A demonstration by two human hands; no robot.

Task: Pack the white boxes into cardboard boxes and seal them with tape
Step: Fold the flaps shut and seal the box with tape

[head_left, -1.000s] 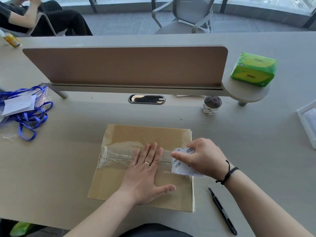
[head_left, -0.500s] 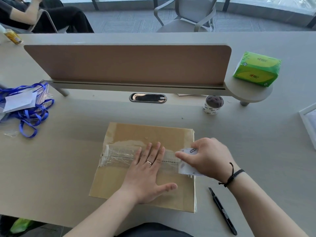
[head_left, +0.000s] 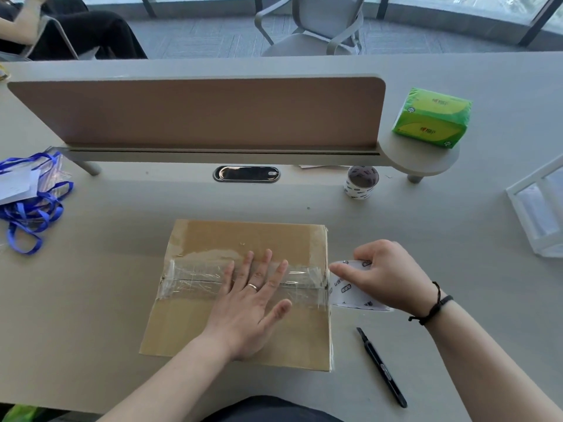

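Tape (head_left: 243,277) spanned the box (head_left: 243,324) seam; left hand (head_left: 253,303) pressed flat, right hand (head_left: 384,278) gripped the roll (head_left: 350,292); cutting remained.

Your single head camera looks forward and down, close above the cardboard box (head_left: 243,287) on the desk.

Black pen (head_left: 382,368) on tabletop (head_left: 106,300), near edge. Blue lanyards (head_left: 29,205) w/ badge at left. Green tissue pack (head_left: 432,117) on round shelf (head_left: 426,161), right of brown divider (head_left: 207,112). Grey chair (head_left: 316,25) behind.
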